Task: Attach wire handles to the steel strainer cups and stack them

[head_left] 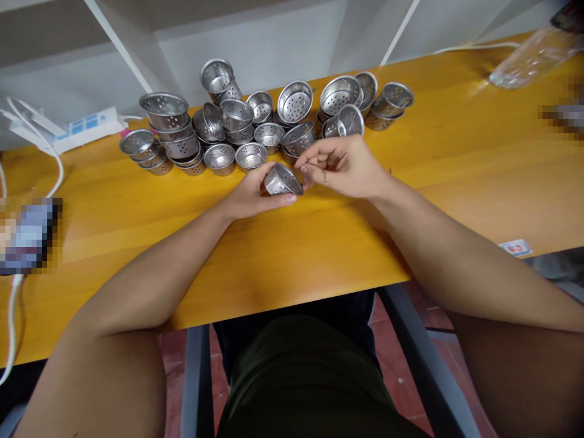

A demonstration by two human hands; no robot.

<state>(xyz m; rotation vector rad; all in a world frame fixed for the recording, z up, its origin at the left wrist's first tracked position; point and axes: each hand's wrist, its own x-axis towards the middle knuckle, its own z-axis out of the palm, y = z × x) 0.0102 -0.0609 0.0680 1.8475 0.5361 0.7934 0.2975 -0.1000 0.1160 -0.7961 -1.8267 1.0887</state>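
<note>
My left hand [250, 196] is closed around a small perforated steel strainer cup [281, 180], tilted with its mouth facing right, just above the yellow wooden table [319, 255]. My right hand [347, 165] is beside it, fingers pinched together at the cup's rim; what they pinch is too small to make out. Right behind both hands lies a pile of several similar steel strainer cups [255, 121], some stacked, some on their sides.
A white power strip [86, 129] with cables lies at the back left. A clear plastic bottle [529, 58] lies at the far right. A small card [515, 247] sits near the table's right front edge. A white wall panel stands behind the pile.
</note>
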